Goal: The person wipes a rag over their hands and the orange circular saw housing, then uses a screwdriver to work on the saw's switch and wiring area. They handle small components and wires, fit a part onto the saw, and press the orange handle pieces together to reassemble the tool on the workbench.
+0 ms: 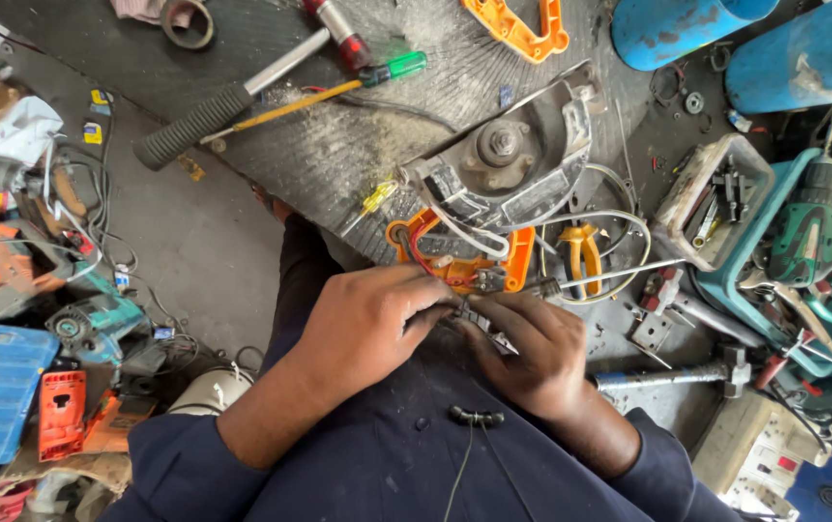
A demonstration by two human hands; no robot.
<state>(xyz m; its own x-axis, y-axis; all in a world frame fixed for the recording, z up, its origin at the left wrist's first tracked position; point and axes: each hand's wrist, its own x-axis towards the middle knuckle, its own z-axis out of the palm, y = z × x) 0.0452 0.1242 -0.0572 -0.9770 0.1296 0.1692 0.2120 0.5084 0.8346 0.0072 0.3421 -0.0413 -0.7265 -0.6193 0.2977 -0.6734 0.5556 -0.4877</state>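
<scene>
Clearly both hands pinch a small switch part [479, 319] over the lap: left hand [367, 324] and right hand [532, 353] clamped on it. Light, stiff, probably fragile; wires tie it to the orange housing [454, 253], so hold by its edges.

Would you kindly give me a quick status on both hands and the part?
Left hand and right hand both pinching a small dark part. Opened orange power tool just beyond, wires exposed. Hammer lies apart.
</scene>
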